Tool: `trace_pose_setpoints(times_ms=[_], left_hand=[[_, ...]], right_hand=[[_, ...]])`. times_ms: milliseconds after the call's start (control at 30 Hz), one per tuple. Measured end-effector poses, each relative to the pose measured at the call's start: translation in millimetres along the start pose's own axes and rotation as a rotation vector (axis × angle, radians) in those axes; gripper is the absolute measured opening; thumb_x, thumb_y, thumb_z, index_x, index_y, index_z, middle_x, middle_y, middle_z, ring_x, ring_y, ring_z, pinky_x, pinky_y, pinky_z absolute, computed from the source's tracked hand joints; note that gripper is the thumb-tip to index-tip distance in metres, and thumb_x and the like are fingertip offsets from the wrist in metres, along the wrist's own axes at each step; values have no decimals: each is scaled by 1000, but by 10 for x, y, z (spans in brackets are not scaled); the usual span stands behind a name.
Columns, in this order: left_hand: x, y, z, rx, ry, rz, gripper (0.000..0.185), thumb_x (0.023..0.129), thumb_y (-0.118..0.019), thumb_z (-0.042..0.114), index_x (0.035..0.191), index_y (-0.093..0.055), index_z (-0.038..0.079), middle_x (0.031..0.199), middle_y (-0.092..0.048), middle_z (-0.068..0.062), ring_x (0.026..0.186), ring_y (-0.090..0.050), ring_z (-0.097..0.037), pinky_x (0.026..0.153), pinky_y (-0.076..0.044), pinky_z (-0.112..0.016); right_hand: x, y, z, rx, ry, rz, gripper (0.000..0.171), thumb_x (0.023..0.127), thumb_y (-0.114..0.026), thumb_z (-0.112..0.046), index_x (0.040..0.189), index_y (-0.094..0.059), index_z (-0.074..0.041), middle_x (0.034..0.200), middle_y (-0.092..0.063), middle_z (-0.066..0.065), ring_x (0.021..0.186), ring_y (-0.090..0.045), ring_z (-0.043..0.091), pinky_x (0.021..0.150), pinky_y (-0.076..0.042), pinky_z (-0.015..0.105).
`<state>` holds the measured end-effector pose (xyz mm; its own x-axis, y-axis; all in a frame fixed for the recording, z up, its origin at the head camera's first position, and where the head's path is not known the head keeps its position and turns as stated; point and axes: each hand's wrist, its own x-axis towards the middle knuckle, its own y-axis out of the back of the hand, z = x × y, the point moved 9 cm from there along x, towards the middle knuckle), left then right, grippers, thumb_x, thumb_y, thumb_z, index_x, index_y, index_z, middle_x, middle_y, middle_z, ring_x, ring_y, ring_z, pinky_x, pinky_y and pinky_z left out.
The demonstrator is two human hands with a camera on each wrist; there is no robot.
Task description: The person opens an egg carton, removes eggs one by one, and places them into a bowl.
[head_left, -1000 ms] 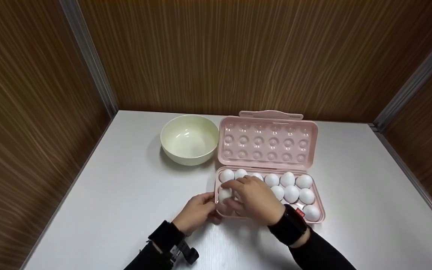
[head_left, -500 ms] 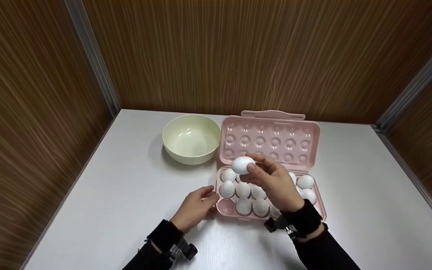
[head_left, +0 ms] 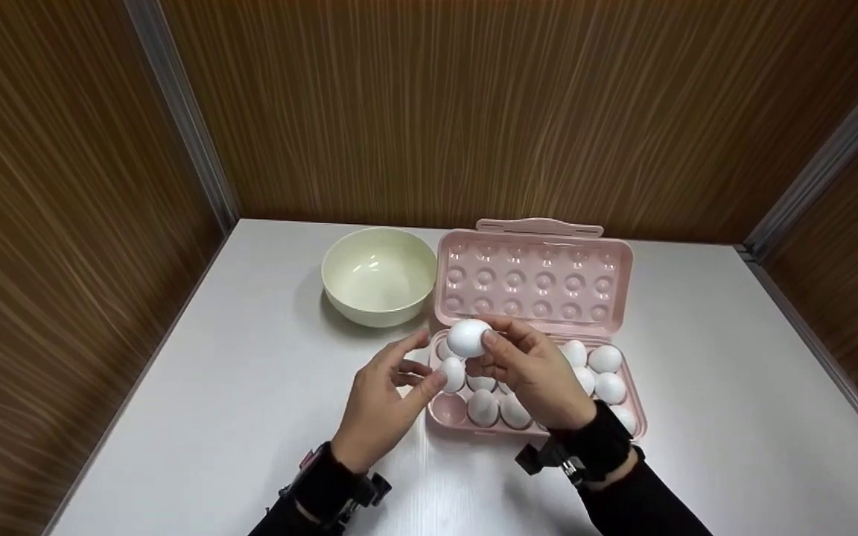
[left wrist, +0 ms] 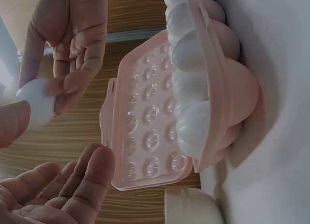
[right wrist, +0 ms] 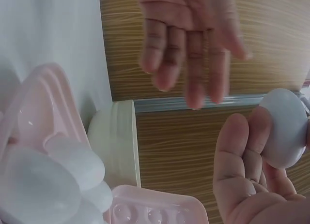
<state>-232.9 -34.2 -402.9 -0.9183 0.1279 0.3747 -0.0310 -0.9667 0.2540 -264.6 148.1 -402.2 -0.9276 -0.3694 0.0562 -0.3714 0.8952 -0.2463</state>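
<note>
My right hand (head_left: 544, 372) pinches a white egg (head_left: 468, 339) between thumb and fingers, raised above the left part of the pink egg box (head_left: 466, 430). Facing it from the left, my left hand (head_left: 383, 406) has its fingers spread and holds nothing; in the left wrist view a gap shows between its fingers (left wrist: 99, 168) and the held egg (left wrist: 38, 104). Below, white eggs (head_left: 483, 408) sit in rows in the box. Its front-left cup (head_left: 448, 409) is bare pink. My right hand hides part of the rows.
The box's dimpled lid (head_left: 533, 283) stands open behind the eggs. Left of the lid is a pale green bowl (head_left: 378, 277) with nothing visible inside. White tabletop (head_left: 235, 372) surrounds them, and wood-grain panels (head_left: 429, 112) rise at the back and sides.
My right hand has lifted an egg from the box's front-left cup and now holds it above the box. My left hand has left the box's edge and risen toward the egg.
</note>
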Motion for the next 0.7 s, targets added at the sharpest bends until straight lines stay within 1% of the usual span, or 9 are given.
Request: trace_pose_setpoints(times_ms=[100, 133, 200, 267, 433, 533, 633, 700], left_hand=[[-11, -23, 157, 32, -105, 12, 58, 96, -82, 22, 147, -61, 2, 140, -68, -14, 99, -77, -24, 88, -65, -33], [-11, -30, 195, 45, -131, 16, 58, 95, -82, 22, 146, -62, 3, 139, -69, -13, 99, -77, -25, 88, -65, -33], [-4, -37, 258, 58, -167, 17, 59, 94, -83, 23, 146, -63, 6, 140, -69, -12, 97, -77, -25, 87, -66, -33], [10, -43, 299, 67, -193, 17, 59, 93, -85, 21, 146, -64, 7, 140, -69, -11, 96, -76, -22, 85, -66, -33], [45, -47, 376, 69, -247, 27, 59, 88, -88, 17, 142, -66, 4, 135, -71, -11, 94, -74, -16, 82, -65, -30], [53, -47, 442, 71, -306, 49, 58, 87, -88, 16, 139, -67, 2, 132, -72, -12, 95, -75, -17, 82, -65, -29], [59, -54, 512, 101, -369, 72, 54, 87, -88, 16, 136, -70, 2, 131, -73, -12, 100, -75, -18, 83, -64, -27], [66, -66, 544, 134, -406, 87, 52, 87, -89, 14, 134, -71, 3, 132, -73, -12, 108, -75, -21, 87, -64, -27]], right_hand=[[-12, -78, 9, -20, 6, -68, 24, 110, -60, -17, 133, -65, -12, 119, -74, 0, 90, -73, 13, 89, -62, 28], [-17, -101, 13, -28, 8, -85, 23, 110, -59, -17, 132, -66, -13, 118, -74, 0, 90, -73, 12, 88, -62, 27], [-24, -143, 24, -40, 10, -117, 23, 110, -59, -17, 132, -66, -14, 116, -74, -2, 89, -73, 11, 87, -61, 26], [-29, -185, 30, -54, 15, -139, 23, 111, -58, -16, 132, -66, -14, 115, -73, -3, 90, -72, 10, 87, -61, 26], [-32, -224, 32, -67, 17, -137, 24, 110, -58, -17, 133, -65, -12, 117, -73, -2, 92, -71, 10, 87, -61, 25], [-29, -205, 31, -73, 12, -124, 26, 111, -58, -18, 134, -65, -11, 117, -73, -2, 92, -72, 10, 86, -61, 25], [-25, -187, 28, -81, 13, -123, 28, 111, -57, -19, 137, -63, -9, 117, -74, -1, 92, -74, 10, 85, -61, 25], [-23, -173, 26, -86, 15, -126, 29, 112, -56, -19, 138, -63, -9, 118, -75, -1, 92, -75, 10, 86, -62, 26]])
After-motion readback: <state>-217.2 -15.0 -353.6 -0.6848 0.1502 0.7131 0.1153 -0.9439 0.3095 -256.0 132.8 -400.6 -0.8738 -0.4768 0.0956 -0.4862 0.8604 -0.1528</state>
